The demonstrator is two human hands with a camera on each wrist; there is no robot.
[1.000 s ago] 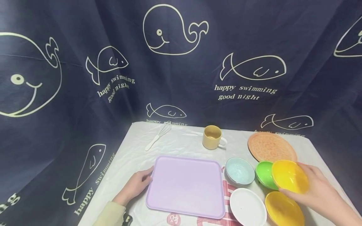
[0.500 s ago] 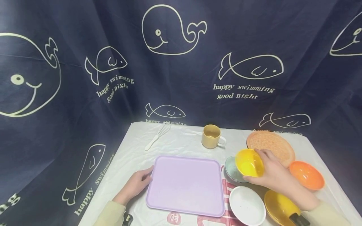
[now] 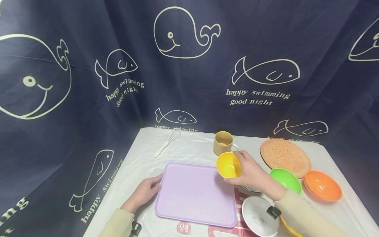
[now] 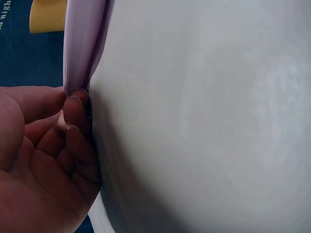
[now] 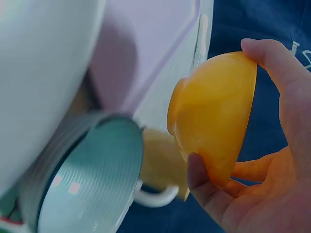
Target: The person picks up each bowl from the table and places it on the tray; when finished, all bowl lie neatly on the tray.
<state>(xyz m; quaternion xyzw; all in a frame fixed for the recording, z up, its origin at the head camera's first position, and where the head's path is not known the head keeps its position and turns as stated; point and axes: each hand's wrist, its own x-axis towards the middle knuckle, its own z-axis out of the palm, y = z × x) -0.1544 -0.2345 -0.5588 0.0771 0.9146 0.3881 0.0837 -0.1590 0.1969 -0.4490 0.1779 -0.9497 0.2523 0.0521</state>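
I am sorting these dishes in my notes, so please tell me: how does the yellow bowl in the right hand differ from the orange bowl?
The yellow bowl is held by the right hand, while the orange bowl rests on the table. The yellow bowl appears above a corner of the purple tray; the orange bowl sits beside the green bowl. Both have round rims and glossy insides.

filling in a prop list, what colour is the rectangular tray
The rectangular tray is pale purple, seen best in the head view.
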